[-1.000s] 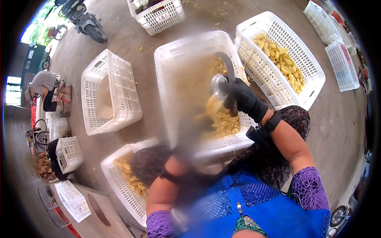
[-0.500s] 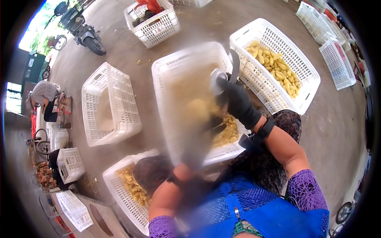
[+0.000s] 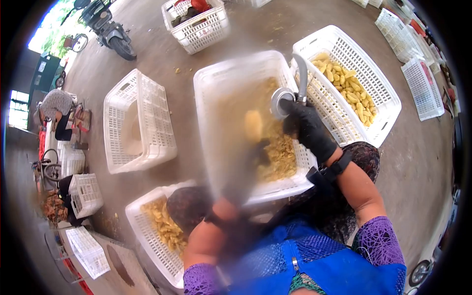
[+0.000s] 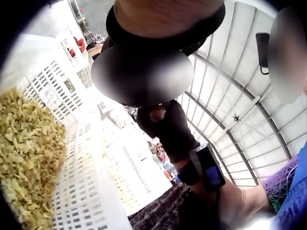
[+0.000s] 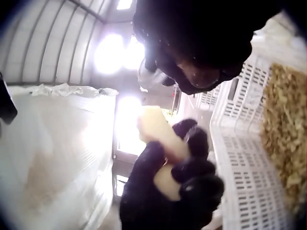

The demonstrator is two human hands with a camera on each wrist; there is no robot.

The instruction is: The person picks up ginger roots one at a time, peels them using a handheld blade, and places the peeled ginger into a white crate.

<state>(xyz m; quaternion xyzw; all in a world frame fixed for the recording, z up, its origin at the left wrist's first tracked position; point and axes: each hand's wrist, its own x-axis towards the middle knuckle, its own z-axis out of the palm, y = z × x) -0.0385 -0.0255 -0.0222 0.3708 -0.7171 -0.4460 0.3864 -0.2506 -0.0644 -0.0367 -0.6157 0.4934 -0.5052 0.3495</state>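
Right wrist view: left fingers (image 5: 204, 189) grasp a peeled yellow piece (image 5: 160, 129), one end projecting, likely for working access. Right hand (image 3: 309, 125) grips a curved metal tool (image 3: 303, 78). Piece is above the scrap crate (image 3: 306, 160), presumably to catch falling scraps (image 3: 282, 160). Slatted crate of yellow pieces (image 3: 361, 49) alongside; crate walls intervene.

2 gloves (image 3: 310, 132), 1 held yel. pc (image 5: 159, 128)

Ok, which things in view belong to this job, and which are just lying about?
Seemingly part of the job:
pale piece in the left hand
curved tool and round metal piece in the right hand
middle crate with shavings
right crate with yellow pieces
lower-left crate with more yellow pieces

Apparently just standing about:
motorbike
far crate holding something red
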